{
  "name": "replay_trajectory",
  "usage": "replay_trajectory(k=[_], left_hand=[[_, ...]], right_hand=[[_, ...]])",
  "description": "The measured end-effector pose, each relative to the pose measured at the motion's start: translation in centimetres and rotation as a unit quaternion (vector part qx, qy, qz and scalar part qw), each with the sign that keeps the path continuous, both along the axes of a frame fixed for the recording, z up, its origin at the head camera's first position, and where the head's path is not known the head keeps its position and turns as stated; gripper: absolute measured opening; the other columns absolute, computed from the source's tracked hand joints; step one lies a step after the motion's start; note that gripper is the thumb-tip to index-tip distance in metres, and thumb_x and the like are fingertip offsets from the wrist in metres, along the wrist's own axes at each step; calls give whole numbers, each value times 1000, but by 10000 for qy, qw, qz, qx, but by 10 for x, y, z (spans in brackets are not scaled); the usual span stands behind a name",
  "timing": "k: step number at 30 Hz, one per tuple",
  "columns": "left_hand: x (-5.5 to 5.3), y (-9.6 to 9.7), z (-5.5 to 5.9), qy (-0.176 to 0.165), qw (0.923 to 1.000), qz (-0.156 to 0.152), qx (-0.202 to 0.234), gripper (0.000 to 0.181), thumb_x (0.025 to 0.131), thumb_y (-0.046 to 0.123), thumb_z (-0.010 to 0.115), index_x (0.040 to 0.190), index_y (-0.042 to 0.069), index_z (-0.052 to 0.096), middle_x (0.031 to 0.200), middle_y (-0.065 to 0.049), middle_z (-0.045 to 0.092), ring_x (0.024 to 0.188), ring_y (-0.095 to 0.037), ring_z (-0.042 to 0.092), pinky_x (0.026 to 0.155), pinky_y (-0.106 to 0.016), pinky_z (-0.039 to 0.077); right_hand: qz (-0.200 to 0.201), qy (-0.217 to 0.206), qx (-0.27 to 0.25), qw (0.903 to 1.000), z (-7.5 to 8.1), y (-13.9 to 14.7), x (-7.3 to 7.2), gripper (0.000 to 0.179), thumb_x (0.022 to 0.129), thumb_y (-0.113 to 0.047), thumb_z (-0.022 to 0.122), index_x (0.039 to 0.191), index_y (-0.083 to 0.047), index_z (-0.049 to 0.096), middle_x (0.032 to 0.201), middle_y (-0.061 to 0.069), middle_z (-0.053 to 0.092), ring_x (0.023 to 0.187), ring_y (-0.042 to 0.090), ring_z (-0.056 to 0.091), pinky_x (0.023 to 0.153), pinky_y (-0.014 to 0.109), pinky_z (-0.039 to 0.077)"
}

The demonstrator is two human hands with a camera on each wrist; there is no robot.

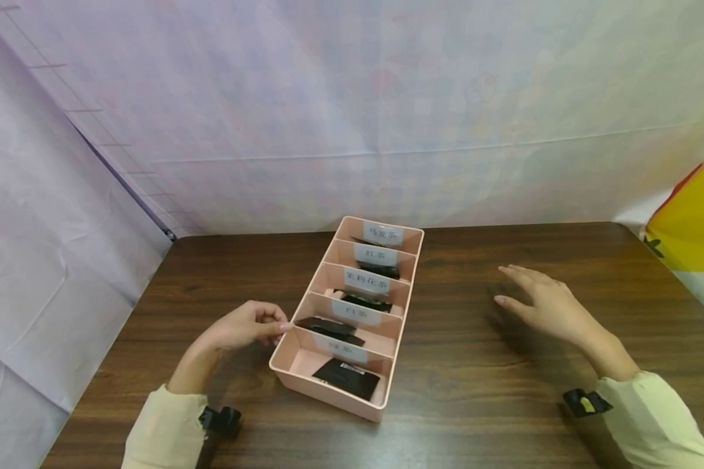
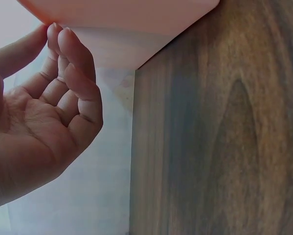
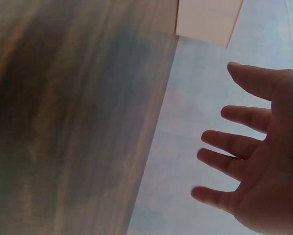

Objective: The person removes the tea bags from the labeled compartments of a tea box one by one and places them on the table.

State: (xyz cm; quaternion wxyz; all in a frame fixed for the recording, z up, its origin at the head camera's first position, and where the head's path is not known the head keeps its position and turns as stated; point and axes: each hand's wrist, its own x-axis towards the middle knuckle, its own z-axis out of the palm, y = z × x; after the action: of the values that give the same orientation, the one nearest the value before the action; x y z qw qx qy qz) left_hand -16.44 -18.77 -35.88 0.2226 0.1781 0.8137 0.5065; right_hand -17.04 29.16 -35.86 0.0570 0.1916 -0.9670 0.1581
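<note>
A long pink divided box (image 1: 327,395) stands at a slant on the table, its several compartments marked with white handwritten labels (image 1: 366,280). Flat black packets lie inside: one packet (image 1: 349,378) in the nearest compartment, dark packets (image 1: 331,327) in the one behind it, and others further back. My left hand (image 1: 238,327) pinches the box's left rim near the front between thumb and fingertips, as the left wrist view also shows, with the other fingers loosely bent. To the right of the box, my right hand (image 1: 547,309) hovers over the table, fingers extended and holding nothing.
The dark wood-grain table (image 1: 463,417) reaches back to a pale patterned cloth (image 1: 381,117) hanging behind it. Another white cloth (image 1: 23,280) hangs along the left side. A yellow and red cloth (image 1: 695,215) is at the far right. Both wrists carry small black cameras.
</note>
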Motion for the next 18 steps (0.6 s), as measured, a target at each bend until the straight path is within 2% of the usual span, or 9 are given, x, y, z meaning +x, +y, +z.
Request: replay_trajectory(k=[5, 8, 13, 15, 18], left_hand=[[0, 0, -1, 25, 10000, -18, 11, 16, 88, 4, 56, 85, -12, 56, 65, -2, 54, 60, -14, 51, 54, -27, 44], [1, 0, -1, 27, 10000, -24, 6, 16, 89, 3, 55, 86, -12, 56, 65, -2, 54, 60, -14, 51, 53, -25, 42], [1, 0, -2, 16, 10000, -33, 40, 16, 89, 2, 55, 86, -13, 56, 65, -1, 53, 59, -13, 50, 53, -24, 42], [1, 0, -2, -22, 10000, -26, 84, 16, 89, 2, 54, 86, -14, 56, 64, -1, 53, 59, -13, 50, 52, -24, 41], [1, 0, -3, -63, 9999, -19, 129, 16, 89, 1, 54, 86, -14, 55, 64, -1, 53, 58, -12, 50, 52, -23, 41]], right_hand=[[154, -215, -615, 9978, 11, -6, 0, 53, 91, -29, 55, 129, 6, 44, 126, 29, 46, 113, 48, 42, 89, 60, 35], [252, -206, -802, 9962, 18, -12, 0, 48, 91, -27, 57, 127, 4, 48, 121, 27, 52, 107, 45, 49, 84, 57, 40], [537, -111, -1005, 9934, 31, -28, 1, 39, 89, -22, 60, 122, -1, 55, 108, 18, 62, 88, 29, 61, 70, 44, 48], [699, -160, -1112, 9912, 36, -35, 2, 36, 89, -20, 60, 120, -3, 57, 105, 13, 64, 85, 22, 62, 67, 38, 49], [996, -260, -1266, 9866, 43, -49, 4, 32, 88, -18, 61, 117, -4, 59, 105, 10, 65, 87, 19, 63, 70, 35, 50]])
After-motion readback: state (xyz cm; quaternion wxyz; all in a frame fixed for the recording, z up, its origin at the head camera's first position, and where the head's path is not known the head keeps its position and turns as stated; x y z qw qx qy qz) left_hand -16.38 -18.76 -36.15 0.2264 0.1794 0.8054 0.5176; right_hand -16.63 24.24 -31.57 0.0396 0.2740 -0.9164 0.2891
